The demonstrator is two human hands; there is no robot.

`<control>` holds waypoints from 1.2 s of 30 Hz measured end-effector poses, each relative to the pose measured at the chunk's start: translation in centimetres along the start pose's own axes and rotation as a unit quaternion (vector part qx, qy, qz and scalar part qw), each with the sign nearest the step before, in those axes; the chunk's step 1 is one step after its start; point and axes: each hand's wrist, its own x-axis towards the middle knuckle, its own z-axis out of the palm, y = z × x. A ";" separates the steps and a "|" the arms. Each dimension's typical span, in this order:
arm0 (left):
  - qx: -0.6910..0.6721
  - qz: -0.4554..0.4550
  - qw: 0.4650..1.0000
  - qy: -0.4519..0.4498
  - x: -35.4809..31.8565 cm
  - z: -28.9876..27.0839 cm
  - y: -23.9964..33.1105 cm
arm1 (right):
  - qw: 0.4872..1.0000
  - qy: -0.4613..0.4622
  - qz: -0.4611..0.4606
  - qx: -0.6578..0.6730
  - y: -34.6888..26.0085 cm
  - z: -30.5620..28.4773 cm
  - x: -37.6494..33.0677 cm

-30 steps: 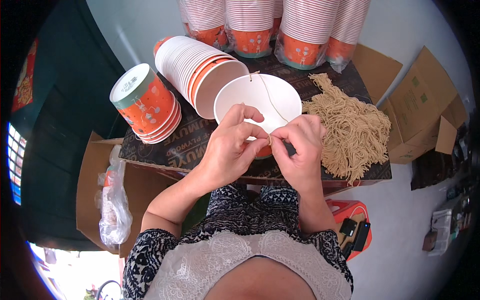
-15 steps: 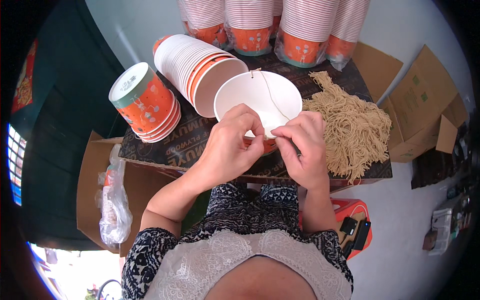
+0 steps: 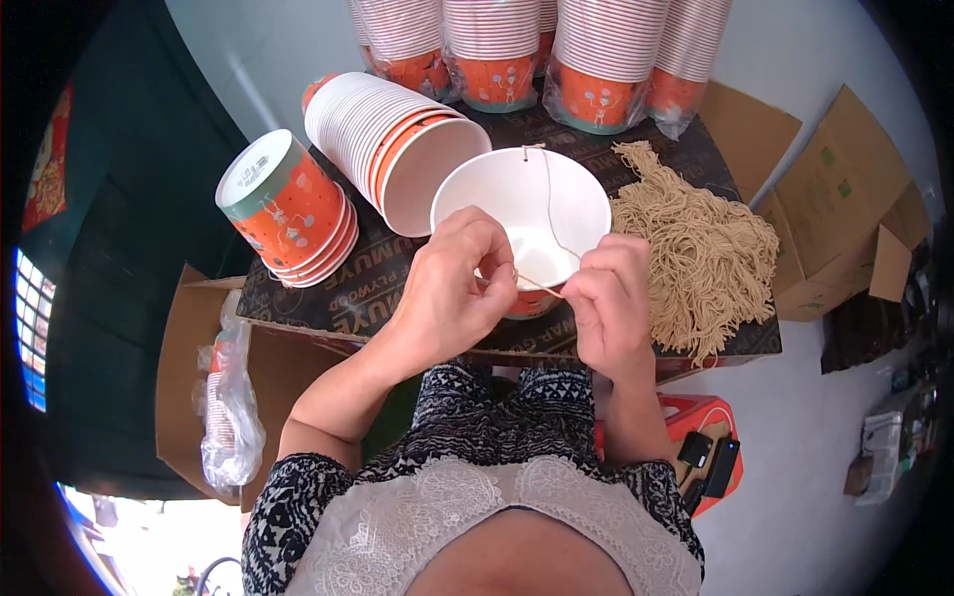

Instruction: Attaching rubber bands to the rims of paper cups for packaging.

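Observation:
A white-lined orange paper bucket (image 3: 467, 204) stands at the table's near edge, its mouth tilted slightly toward me. Through a hole in its far rim runs a beige cord (image 3: 551, 204), knotted there and hanging across the inside to the near rim. My left hand (image 3: 447, 288) is closed in a pinch on the cord close to that near rim. Stretched from there is a short length held in the closed fingers of my right hand (image 3: 611, 308), just right of the bucket. The fingers partly hide the near rim. A heap of loose beige cords (image 3: 701, 258) lies beside my right hand.
On the dark printed plywood table (image 3: 373, 283) are a lying bucket stack (image 3: 358, 124) and an upside-down stack (image 3: 293, 214). Plastic-wrapped stacks (image 3: 601, 60) stand behind. Cardboard boxes (image 3: 845, 189) are at the right; another box (image 3: 179, 397) is at the left. A red stool (image 3: 717, 422) holds black devices.
My right hand has drawn away to the right and slightly down, stretching the cord from my left hand. The bucket has shifted slightly right and down; its far-rim knot has moved right.

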 end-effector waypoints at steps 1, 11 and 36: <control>0.004 -0.004 1.000 0.002 0.0 0.0 -0.1 | 1.000 -0.005 -0.002 0.006 -0.2 -0.3 -0.1; 0.000 -0.092 0.996 -0.019 0.8 0.2 0.0 | 0.995 -0.095 -0.029 0.017 -0.9 -1.0 -0.6; 0.432 -0.161 0.808 0.366 -8.6 -21.6 3.3 | 0.976 0.036 0.076 0.201 -0.2 0.3 -3.1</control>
